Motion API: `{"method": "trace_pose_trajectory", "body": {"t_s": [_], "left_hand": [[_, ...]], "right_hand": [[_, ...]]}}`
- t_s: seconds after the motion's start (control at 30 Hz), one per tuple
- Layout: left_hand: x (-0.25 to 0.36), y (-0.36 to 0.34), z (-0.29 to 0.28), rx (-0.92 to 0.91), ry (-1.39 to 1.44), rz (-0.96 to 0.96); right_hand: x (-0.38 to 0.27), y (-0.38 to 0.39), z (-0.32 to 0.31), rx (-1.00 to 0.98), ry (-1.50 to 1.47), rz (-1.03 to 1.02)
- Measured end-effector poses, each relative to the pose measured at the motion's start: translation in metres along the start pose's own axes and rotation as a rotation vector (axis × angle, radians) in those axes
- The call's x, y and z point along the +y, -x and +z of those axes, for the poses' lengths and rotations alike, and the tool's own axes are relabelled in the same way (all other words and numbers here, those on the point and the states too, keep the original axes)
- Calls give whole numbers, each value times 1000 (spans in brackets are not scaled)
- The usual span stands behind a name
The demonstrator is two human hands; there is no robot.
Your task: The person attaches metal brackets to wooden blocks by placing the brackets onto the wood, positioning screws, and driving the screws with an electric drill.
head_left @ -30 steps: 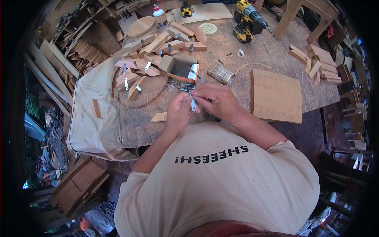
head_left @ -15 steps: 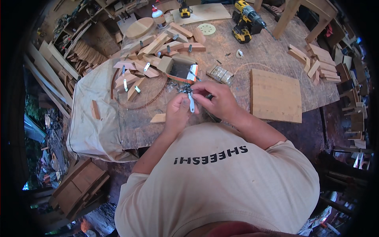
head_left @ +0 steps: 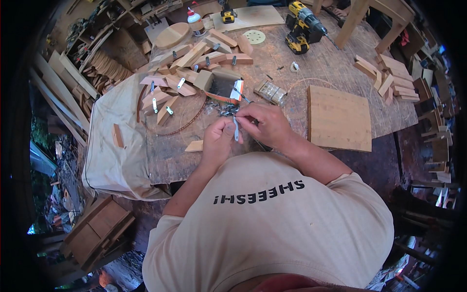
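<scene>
A small silver metal plate with holes [head_left: 236,131] is pinched upright between my two hands over the workbench. My left hand [head_left: 218,137] grips it from the left, fingers curled. My right hand [head_left: 267,125] has thumb and forefinger closed on its upper end. Just behind them lies a heap of small dark metal hardware [head_left: 227,110], beside an open cardboard box [head_left: 206,79] with an orange side. A clear container [head_left: 270,91] lies right of the box. Angled wood blocks [head_left: 185,56], several with metal plates on them, are piled at the back left.
A square board [head_left: 339,119] lies at the right, wood strips [head_left: 399,78] beyond it. A yellow drill [head_left: 304,27], glue bottle [head_left: 196,23] and wooden frame [head_left: 355,24] stand at the back. A co-worker's hand [head_left: 343,12] shows at the top right. A draped cloth [head_left: 112,155] covers the left.
Both hands stay in place with small finger movements. The metal plate turned to show its face half a second ago and now shows narrower, turned more edge-on.
</scene>
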State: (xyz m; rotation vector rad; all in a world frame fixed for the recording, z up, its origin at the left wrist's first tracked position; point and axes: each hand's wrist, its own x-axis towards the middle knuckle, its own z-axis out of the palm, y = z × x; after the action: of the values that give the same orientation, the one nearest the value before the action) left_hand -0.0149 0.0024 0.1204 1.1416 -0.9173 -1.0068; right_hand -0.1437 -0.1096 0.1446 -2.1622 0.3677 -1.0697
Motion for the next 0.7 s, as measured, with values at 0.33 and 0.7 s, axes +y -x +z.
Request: {"method": "trace_pose_trajectory", "body": {"t_s": [0.33,0.7], "left_hand": [[7,3,0,-36,-60,-33],[9,3,4,-13,45,-116]], "right_hand": [[-5,-1,-2,-50,32,-26],[-8,-2,-4,-99,48,7]]}}
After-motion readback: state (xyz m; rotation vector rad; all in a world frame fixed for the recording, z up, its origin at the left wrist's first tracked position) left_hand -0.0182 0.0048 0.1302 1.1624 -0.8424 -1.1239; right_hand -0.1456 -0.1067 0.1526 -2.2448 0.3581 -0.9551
